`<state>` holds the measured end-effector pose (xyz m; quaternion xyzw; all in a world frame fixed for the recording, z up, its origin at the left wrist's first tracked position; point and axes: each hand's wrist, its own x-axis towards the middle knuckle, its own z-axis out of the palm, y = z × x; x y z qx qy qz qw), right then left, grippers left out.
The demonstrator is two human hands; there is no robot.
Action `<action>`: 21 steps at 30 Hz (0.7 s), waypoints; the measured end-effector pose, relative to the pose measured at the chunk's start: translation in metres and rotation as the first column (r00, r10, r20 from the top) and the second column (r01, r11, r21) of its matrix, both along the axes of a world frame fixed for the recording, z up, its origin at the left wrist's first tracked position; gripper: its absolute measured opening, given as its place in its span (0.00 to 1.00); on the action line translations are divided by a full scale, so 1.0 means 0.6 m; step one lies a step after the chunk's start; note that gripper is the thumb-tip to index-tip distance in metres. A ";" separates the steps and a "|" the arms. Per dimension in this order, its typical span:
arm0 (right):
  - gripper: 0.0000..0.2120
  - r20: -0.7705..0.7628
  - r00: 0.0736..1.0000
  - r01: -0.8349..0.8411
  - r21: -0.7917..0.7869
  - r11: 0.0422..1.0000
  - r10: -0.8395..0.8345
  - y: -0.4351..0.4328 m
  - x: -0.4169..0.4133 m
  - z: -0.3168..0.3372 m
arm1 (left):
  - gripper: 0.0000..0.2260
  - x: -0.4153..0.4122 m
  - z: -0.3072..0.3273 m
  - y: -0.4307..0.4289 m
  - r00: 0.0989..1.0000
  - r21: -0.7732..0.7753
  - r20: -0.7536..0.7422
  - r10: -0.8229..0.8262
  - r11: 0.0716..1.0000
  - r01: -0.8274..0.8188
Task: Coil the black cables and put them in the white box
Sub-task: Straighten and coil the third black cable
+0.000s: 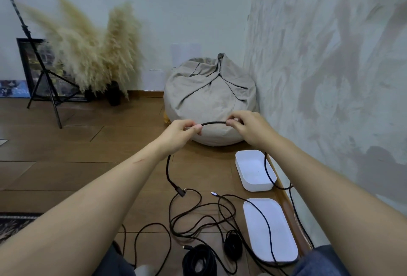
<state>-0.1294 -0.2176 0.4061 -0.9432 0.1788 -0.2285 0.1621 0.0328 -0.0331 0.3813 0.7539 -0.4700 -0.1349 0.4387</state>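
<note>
floor [66, 143]: brown wood planks | far wall [154, 0]: plain, pale | right wall [330, 55]: mottled grey-white | far corner: beige beanbag [209, 99] | far left: pampas grass [88, 51], black tripod stand [45, 73], framed picture [27, 60] against wall | near left: dark rug [13, 223] edge

Both bare forearms are extended forward and angled inward. The left hand [179, 133] is curled, with the black cable [213, 123] pinched between thumb and fingers. The right hand [247, 129] is held level with it, the same cable pinched at its fingertips. The hands are apart.

Bare forearms [99, 198], dark blue denim trousers [319, 262]
</note>
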 end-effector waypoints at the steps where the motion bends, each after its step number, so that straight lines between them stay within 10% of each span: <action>1: 0.09 -0.019 1.000 -0.023 0.002 1.000 0.023 0.003 0.000 0.002 | 0.14 0.001 -0.001 0.000 1.000 -0.007 -0.027 -0.005 1.000 0.005; 21: 0.07 0.016 1.000 0.015 -0.044 0.999 -0.014 0.004 0.001 0.005 | 0.15 -0.009 0.001 0.005 0.968 0.001 -0.242 -0.064 0.998 0.066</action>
